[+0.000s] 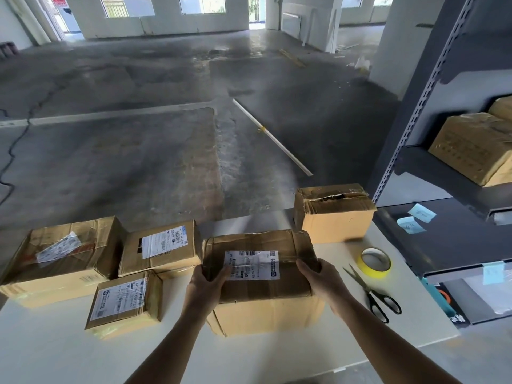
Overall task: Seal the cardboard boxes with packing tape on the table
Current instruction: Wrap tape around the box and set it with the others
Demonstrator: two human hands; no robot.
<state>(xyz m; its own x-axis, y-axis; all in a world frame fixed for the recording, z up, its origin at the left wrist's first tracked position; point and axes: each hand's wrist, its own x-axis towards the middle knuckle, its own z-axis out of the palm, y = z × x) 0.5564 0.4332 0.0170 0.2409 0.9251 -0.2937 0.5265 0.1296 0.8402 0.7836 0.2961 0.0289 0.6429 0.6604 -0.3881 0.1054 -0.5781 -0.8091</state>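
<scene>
Cardboard, brown and creased, forms every parcel on the white table (55, 347). Directions take the held box as the clock's centre.

- **Nine to ten o'clock:** a large taped box (61, 256), with a flatter labelled box (160, 248) just beside it.
- **Eight o'clock:** a small labelled box (124, 300), just in front of the flatter one.
- **Centre:** the central box (263, 289) appears to rest on the table near its front middle, top closed. The left hand (206, 286) grasps its left top edge, thumb on the lid beside the shipping label. The right hand (318, 278) grasps the right top edge, fingers wrapped over the corner.
- **Step in hand, as judged:** squaring this box up before taping.
- **Next move:** one hand should let go and fetch the yellow tape roll (375, 263) at three o'clock. The other hand keeps the flaps flat.
- **One o'clock:** a torn box (332, 214).
- **Four o'clock:** scissors (371, 295) lie just in front of the roll, the only thing close to that reach.
- **Two o'clock:** grey shelving (443, 134) rises, holding a stored box (471, 151).
</scene>
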